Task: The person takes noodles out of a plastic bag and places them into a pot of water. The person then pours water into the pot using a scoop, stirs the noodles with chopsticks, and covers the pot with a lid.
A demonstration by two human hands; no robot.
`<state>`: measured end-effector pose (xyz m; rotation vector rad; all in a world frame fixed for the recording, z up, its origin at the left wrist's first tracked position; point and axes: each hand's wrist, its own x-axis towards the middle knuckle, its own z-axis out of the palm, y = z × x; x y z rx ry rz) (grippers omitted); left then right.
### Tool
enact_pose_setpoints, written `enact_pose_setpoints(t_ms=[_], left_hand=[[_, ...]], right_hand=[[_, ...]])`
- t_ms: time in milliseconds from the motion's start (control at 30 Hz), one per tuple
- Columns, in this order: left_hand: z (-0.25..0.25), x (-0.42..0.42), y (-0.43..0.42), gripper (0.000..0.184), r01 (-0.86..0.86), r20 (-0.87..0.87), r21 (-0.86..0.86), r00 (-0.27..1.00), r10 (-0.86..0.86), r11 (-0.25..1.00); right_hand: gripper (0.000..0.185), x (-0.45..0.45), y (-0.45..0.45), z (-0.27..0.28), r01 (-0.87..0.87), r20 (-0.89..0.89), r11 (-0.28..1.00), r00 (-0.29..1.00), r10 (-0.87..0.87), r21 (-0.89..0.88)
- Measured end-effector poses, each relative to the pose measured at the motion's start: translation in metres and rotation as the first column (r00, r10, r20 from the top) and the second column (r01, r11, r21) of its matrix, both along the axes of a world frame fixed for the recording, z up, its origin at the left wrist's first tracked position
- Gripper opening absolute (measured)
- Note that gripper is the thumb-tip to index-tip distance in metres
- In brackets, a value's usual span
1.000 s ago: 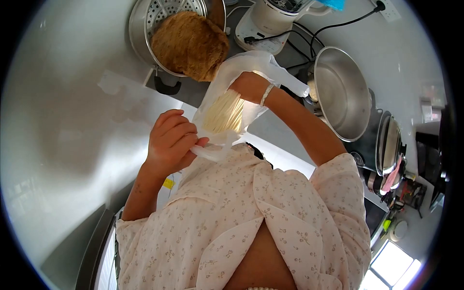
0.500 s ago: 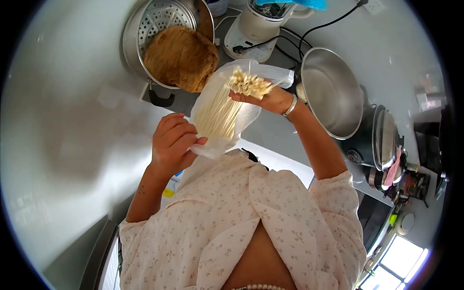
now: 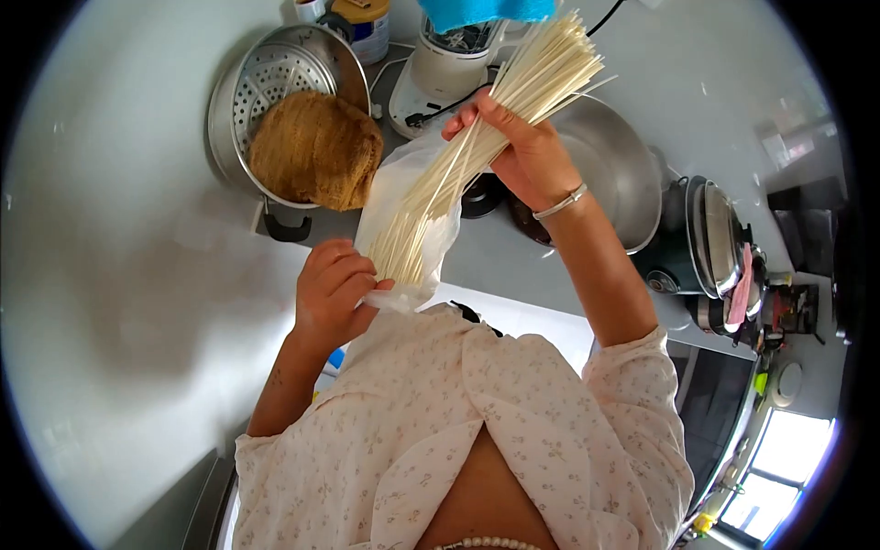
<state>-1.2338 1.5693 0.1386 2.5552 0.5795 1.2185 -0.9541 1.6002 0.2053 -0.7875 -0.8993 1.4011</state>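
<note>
My right hand (image 3: 527, 147) is closed around a thick bundle of long, thin, pale dried noodles (image 3: 541, 69). The bundle slants, and its upper end sticks out above the hand toward the blender. Its lower end is still inside a whitish, see-through plastic bag (image 3: 394, 183). At the bag's lower end, my left hand (image 3: 335, 289) pinches the plastic with bent fingers. Whether those fingers also press on noodle ends through the bag I cannot tell.
At the upper left, a brown cloth (image 3: 316, 151) lies over a steel steamer pot (image 3: 220, 119). A white blender (image 3: 445, 69) with a blue cloth (image 3: 486, 11) stands behind. To the right are a large steel pot (image 3: 614, 165) and a dark cooker (image 3: 674, 238) on the grey counter (image 3: 495, 266).
My right hand has drawn the noodle bundle up and right, so much more of it shows outside the bag. My left hand keeps its hold on the bag. The view has shifted slightly.
</note>
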Motion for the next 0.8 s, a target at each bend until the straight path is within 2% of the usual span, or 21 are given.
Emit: enact_pose_setpoints(t_ms=[100,267,333,367,400,467,500,533,567,633,667,733,767,800], left_hand=[[0.001,0.003,0.001,0.020,0.020,0.003,-0.005,1.000,-0.020,1.000],[-0.002,0.009,0.003,0.020,0.097,0.014,-0.012,0.995,-0.097,0.995],[-0.004,0.012,0.002,0.021,0.031,0.033,0.011,0.999,-0.032,0.999],[-0.001,0.013,0.002,0.022,0.041,0.015,0.005,0.999,-0.041,0.999],[0.000,0.015,0.002,0.022,0.075,0.021,0.001,0.997,-0.075,0.997],[0.000,0.016,0.002,0.021,0.069,0.004,-0.009,0.998,-0.069,0.998],[0.001,0.018,-0.001,0.019,0.074,0.008,-0.034,0.997,-0.074,0.997],[0.004,0.021,-0.002,0.019,0.090,0.008,-0.033,0.996,-0.090,0.995],[0.006,0.022,-0.003,0.019,0.090,-0.006,-0.054,0.996,-0.091,0.994],[0.007,0.025,-0.002,0.019,0.092,-0.018,-0.072,0.995,-0.093,0.993],[0.006,0.026,-0.002,0.019,0.094,-0.021,-0.073,0.995,-0.096,0.993],[0.005,0.028,-0.003,0.019,0.095,-0.025,-0.072,0.995,-0.097,0.993],[0.005,0.029,-0.004,0.019,0.094,-0.032,-0.073,0.995,-0.097,0.993],[0.005,0.030,-0.004,0.019,0.093,-0.041,-0.073,0.995,-0.096,0.993]], right_hand=[[0.011,0.011,0.000,0.022,0.048,-0.204,0.999,0.978,-0.052,-0.025],[0.016,0.068,-0.001,0.065,0.146,-0.268,0.988,0.955,-0.126,0.055],[0.014,0.103,-0.006,0.085,0.115,-0.215,0.979,0.974,-0.077,0.171],[0.020,0.112,-0.012,0.095,0.210,-0.285,0.968,0.944,-0.164,0.139],[0.020,0.127,-0.019,0.104,0.243,-0.279,0.960,0.940,-0.198,0.137],[0.012,0.156,-0.032,0.118,0.368,-0.070,0.922,0.930,-0.361,0.121],[0.016,0.164,-0.036,0.120,0.469,0.008,0.879,0.882,-0.472,0.083],[0.016,0.173,-0.042,0.119,0.483,0.008,0.872,0.874,-0.485,0.083],[0.017,0.183,-0.047,0.111,0.496,0.166,0.867,0.852,-0.496,0.044],[0.022,0.206,-0.048,0.089,0.509,0.418,0.859,0.793,-0.444,-0.052],[0.022,0.216,-0.048,0.077,0.511,0.417,0.858,0.791,-0.447,-0.048],[0.021,0.224,-0.047,0.057,0.430,0.675,0.885,0.708,-0.207,-0.179],[0.021,0.231,-0.044,0.044,0.429,0.674,0.886,0.709,-0.208,-0.178],[0.022,0.239,-0.039,0.029,0.402,0.771,0.884,0.632,-0.080,-0.238]])
